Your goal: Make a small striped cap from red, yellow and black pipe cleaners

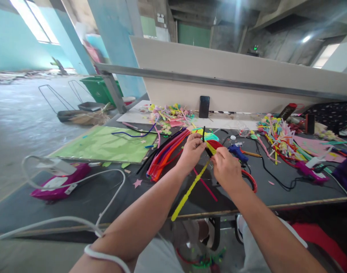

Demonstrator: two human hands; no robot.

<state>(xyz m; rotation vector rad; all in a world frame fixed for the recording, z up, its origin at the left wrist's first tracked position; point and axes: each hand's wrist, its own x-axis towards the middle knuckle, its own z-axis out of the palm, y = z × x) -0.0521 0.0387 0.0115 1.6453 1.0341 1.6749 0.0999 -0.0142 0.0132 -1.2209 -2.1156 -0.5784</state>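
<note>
Fingers of left hand (192,151) and right hand (226,168) are pinched shut on a yellow pipe cleaner (187,193), held above the table (76,204) front edge. Coloured bundle (164,155) is laid just beside the left hand

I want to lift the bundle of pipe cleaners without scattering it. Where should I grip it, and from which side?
Grip the bundle of pipe cleaners at its near end, where the strands lie tight together; toward the far end they fan apart. Come from above on the left, over the dark table, because the left hand is close on the bundle's right.
</note>
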